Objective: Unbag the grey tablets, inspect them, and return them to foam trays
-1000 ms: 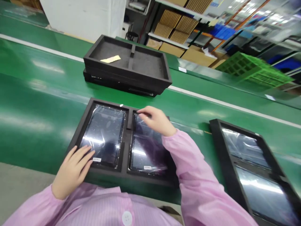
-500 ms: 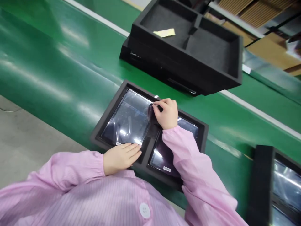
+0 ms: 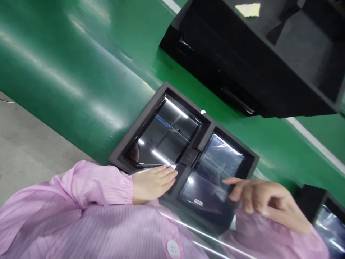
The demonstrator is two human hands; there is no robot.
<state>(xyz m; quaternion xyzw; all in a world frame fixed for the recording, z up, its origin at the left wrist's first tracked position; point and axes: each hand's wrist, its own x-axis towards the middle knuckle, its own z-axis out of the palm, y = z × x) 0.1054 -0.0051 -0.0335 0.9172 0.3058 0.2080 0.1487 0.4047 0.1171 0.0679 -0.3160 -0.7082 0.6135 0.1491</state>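
Observation:
A dark foam tray holds two glossy screens in separate compartments. My left hand lies flat, fingers stretched, at the lower edge of the left screen. To the right, my right hand is raised over the tray's right side, thumb and fingers pressed together on a clear film. This film bends across in front of my body, with bright streaks on it; its exact outline is hard to make out. The right screen bears a small white label near its bottom edge.
A stack of black foam trays stands behind on the green table, a pale yellow slip inside the top one. Another dark tray with a screen sits at the lower right. Grey floor shows at the left.
My right hand has moved from the left screen's upper right corner down and to the right, with film now lifted off. The left screen now reflects more sharply. The view has shifted.

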